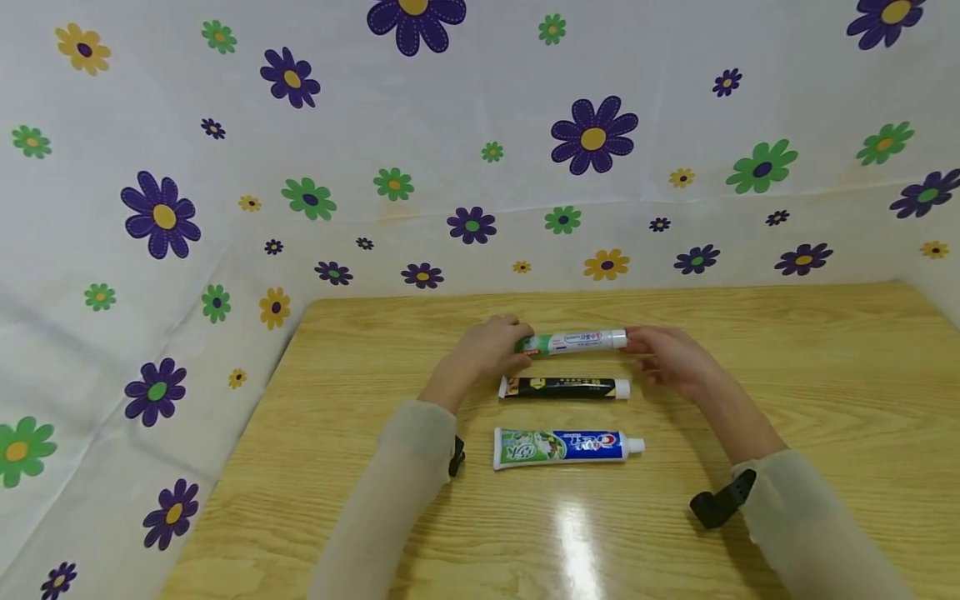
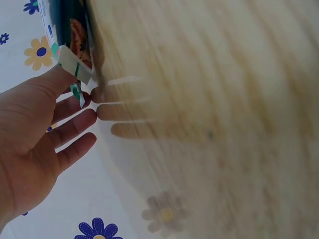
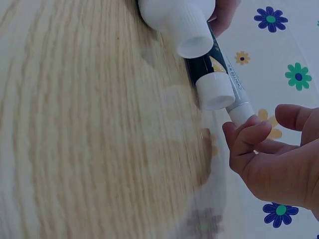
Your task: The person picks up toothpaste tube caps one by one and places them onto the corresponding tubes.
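Note:
Three toothpaste tubes lie in a row on the wooden table. At the back is a white and green toothpaste tube, its cap to the right. My left hand holds its flat left end between thumb and fingers; the lower fingers are spread in the left wrist view. With its fingertips, my right hand touches the white cap, while the thumb stands apart from it. Nearer is a black toothpaste tube, then a larger blue and green one. Neither hand touches these two in the head view.
The wooden table meets a flower-patterned white cloth at its back and left edges. Black wrist cameras are strapped at both sleeves.

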The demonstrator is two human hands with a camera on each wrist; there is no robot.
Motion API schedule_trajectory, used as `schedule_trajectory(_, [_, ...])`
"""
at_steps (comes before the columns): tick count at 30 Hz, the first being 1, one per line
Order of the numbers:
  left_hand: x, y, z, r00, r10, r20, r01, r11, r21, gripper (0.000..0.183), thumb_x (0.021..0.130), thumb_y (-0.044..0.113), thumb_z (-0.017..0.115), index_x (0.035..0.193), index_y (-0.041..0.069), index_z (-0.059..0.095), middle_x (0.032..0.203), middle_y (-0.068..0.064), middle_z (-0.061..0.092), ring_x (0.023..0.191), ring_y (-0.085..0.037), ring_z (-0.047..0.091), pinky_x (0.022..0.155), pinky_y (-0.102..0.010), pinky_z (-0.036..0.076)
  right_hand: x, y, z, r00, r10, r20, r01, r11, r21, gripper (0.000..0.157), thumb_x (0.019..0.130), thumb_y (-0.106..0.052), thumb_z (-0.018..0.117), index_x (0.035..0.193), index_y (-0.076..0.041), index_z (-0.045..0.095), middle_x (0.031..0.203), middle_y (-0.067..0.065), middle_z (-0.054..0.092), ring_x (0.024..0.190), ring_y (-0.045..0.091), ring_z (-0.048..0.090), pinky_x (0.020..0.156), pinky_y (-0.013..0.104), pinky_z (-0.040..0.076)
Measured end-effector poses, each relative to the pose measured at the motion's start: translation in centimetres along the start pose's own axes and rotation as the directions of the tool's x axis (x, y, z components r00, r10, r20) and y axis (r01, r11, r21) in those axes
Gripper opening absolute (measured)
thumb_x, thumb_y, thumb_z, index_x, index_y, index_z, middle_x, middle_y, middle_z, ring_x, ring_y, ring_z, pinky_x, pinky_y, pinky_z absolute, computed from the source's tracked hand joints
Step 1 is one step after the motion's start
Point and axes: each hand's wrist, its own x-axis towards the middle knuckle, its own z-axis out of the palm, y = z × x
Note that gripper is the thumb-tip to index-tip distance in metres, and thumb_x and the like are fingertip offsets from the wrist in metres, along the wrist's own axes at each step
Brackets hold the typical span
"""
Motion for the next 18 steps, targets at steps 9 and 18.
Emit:
schedule_trajectory(9, [-0.20,0.06,0.04,1.000,-0.025,0.017,0.025,0.999,0.027,0.049,0.100,0.040,0.058,0.145,0.020,0.051,0.135,-0.008,0.050,0.113,-0.024,0.051,0.089,-0.039,0.049,0.34,0.40,-0.20,1.000,0.001,0.030,0.000,1.000,-0.024,0.052,0.105,-0.025,0.044,0.147,0.005,0.038,0.098,-0.010,0.067,0.068,0.004,0.049,0.057,0.019,0.038])
schedule_trajectory(18, [-0.31,0.40,0.08,1.000,-0.023,0.018,0.023,1.000,0.014,0.048,0.101,0.039,0.056,0.145,0.019,0.050,0.136,-0.010,0.048,0.116,-0.025,0.049,0.091,-0.040,0.049,0.29,0.81,-0.11,1.000,-0.006,0.021,0.006,1.000,-0.027,0.055,0.105,-0.025,0.043,0.150,0.004,0.033,0.116,0.002,0.062,0.067,0.004,0.050,0.057,0.018,0.040])
